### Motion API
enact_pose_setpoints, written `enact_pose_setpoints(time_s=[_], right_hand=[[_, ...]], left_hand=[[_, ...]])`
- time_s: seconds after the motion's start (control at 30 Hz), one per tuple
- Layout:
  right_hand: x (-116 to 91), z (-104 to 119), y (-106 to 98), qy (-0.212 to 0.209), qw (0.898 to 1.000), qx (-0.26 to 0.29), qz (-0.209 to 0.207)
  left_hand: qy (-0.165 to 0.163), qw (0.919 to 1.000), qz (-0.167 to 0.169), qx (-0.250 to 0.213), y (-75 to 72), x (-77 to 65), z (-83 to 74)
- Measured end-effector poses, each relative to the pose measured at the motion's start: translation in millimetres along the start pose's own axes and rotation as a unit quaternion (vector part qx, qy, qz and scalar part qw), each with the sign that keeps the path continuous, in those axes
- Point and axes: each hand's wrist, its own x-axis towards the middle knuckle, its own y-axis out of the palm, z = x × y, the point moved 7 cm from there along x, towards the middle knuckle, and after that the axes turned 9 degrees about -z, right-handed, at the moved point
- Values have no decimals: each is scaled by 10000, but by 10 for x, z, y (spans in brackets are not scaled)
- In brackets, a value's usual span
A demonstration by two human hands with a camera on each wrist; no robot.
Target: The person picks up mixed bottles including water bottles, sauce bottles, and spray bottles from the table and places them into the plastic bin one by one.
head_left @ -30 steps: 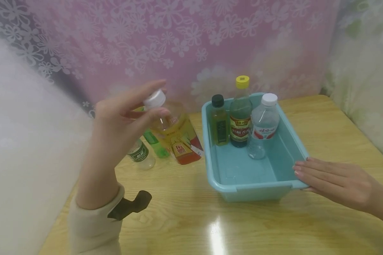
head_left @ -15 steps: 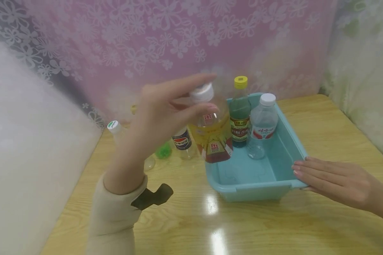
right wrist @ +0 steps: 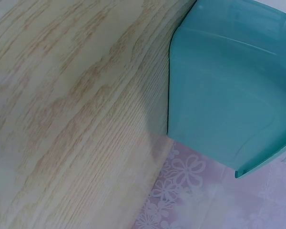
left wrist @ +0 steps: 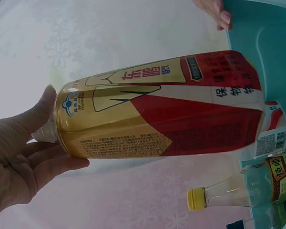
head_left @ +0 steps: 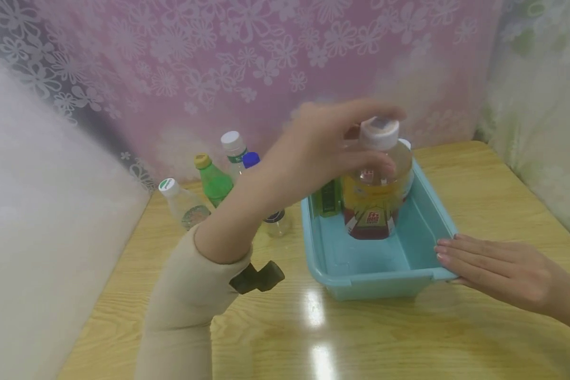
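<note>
My left hand (head_left: 328,142) grips a drink bottle (head_left: 371,206) by its neck, just under the white cap. In the left wrist view the bottle (left wrist: 162,107) shows a gold and red label. It hangs upright over the light-blue plastic basin (head_left: 328,279), hiding much of what stands behind it. Inside the basin stand a green-glass bottle with a yellow cap (left wrist: 196,198), a clear bottle with a red-and-white label (left wrist: 274,129), and a small dark-capped bottle (head_left: 329,199). My right hand (head_left: 508,269) rests with straight fingers on the basin's near right corner.
Left of the basin on the wooden table (head_left: 123,311) stand several bottles, among them a green one with a yellow cap (head_left: 216,182), a white-capped clear one (head_left: 182,203) and a blue-capped one (head_left: 252,159). A flowered pink cloth (head_left: 266,53) hangs behind.
My left hand has carried the drink bottle rightward, from above the table's bottles to over the basin. My right hand has stayed at the basin's corner.
</note>
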Motion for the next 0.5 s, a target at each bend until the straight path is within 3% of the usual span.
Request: enact_pose_setpoints(time_s=[0.1,0.23,0.33,0.5], right_hand=[[-33,-5,3,52,10000,3,77],[-59,-12,6,88,9998,-51,141],[-65,-16,6,97,9998,-81,119],[-69,-19,8,162,9998,53,32]], left_hand=[[-60,9993,242,271,-27,-1,-418],[-420,9939,577,840,-81,-43,-973],[-840,9868,876,1072,-29,-29,-1089],[-874,9839,1050,1156,89,14,-994]])
